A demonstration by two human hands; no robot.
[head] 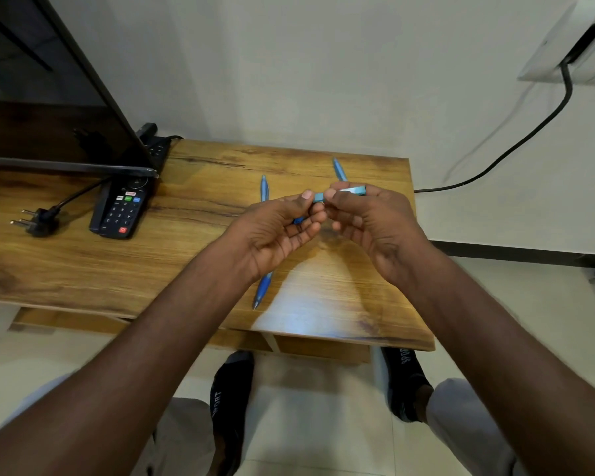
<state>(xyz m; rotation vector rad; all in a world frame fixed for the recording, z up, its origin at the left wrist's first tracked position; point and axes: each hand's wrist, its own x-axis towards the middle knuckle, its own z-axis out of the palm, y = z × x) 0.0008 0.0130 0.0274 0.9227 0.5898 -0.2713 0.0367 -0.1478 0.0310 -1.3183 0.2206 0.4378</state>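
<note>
The only legible writing in the head view is "SPORT" on the black socks [232, 400], at 6 o'clock below the wooden table [83, 266]. The button labels on the remote [122, 209] are too small to read. Above the table, the left hand [275, 231] and right hand [371, 221] meet, each pinching one end of a short blue pen piece [352, 191] between thumb and fingers. From the hands, the near pen [264, 286] lies at 7 o'clock, the middle pen [264, 188] at 11, and the far pen [339, 170] at 12. The remote sits at 9 o'clock, with a loose plug [37, 221] beyond it.
</note>
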